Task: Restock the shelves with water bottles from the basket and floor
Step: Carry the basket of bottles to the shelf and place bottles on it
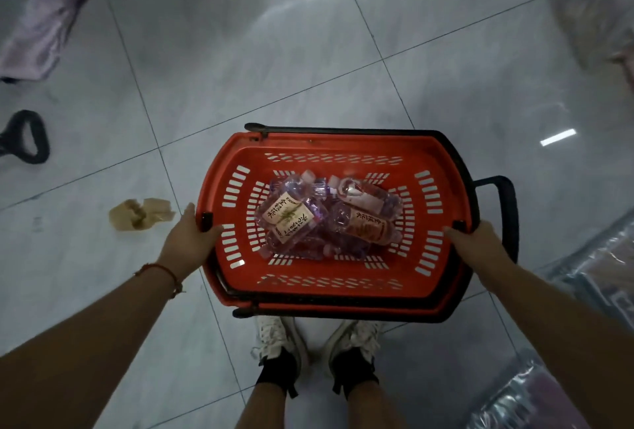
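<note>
Water bottles heaped loose in red basket, frame centre, over floor. Left hand and right hand each grip a side rim. Carry level; load likely shifts.

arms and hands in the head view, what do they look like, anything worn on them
Both forearms are bare, with no sleeves in view. The left hand has a thin red string bracelet at the wrist, with a small knot or bead hanging at the side, and dark polish on the thumbnail. The right hand shows no bracelet, watch or ring; its nails are not clear enough to judge.
</note>
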Motion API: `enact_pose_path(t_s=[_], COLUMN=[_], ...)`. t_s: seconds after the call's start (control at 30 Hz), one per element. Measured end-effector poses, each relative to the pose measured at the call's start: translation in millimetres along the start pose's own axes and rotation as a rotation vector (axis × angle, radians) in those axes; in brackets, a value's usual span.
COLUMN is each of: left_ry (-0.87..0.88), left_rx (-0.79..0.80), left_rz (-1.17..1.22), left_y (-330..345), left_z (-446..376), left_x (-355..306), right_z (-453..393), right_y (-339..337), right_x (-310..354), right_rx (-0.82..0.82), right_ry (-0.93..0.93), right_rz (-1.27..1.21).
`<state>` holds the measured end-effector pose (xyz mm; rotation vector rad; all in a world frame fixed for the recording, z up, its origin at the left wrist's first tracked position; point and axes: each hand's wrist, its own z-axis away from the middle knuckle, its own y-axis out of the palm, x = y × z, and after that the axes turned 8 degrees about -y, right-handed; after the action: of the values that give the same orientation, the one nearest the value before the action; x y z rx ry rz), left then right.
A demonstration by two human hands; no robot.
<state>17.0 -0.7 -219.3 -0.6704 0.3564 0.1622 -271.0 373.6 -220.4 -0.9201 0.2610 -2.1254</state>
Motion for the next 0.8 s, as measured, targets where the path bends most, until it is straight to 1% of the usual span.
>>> enact_pose_path(t_s=[0.1,0.2,0.3,0.37,0.43,0.57,0.67,0.8], left_ry=[-0.186,-0.207,-0.165,-0.125,-0.104,-0.066,-0.004,0.092], left_rx=[0.056,0.088,0.116,0.136,0.148,0.166,0.168,0.114], left_rz=[0.197,0.179,0.122,0.119,0.143,0.214,0.279,0.330], left_y=[10,6,-18,-42,-70,-127,-167,-215], left_z=[-11,-9,10,35,70,156,217,275], left_x=[2,-3,-22,-46,-75,-134,-176,-222], right_z=[-12,-8,7,34,72,175,240,294], right_y=[-3,-13,-39,-66,-95,-157,-201,-242], right_x=[4,15,35,56,77,115,149,197], right_rx=[0.024,0.102,0.091,0.075,0.065,0.014,-0.020,-0.095], right_ry=[0.048,0.108,0.140,0.161,0.166,0.171,0.117,0.034], right_rz=[-0.177,-0.184,-0.167,-0.156,-0.156,-0.174,-0.186,-0.179])
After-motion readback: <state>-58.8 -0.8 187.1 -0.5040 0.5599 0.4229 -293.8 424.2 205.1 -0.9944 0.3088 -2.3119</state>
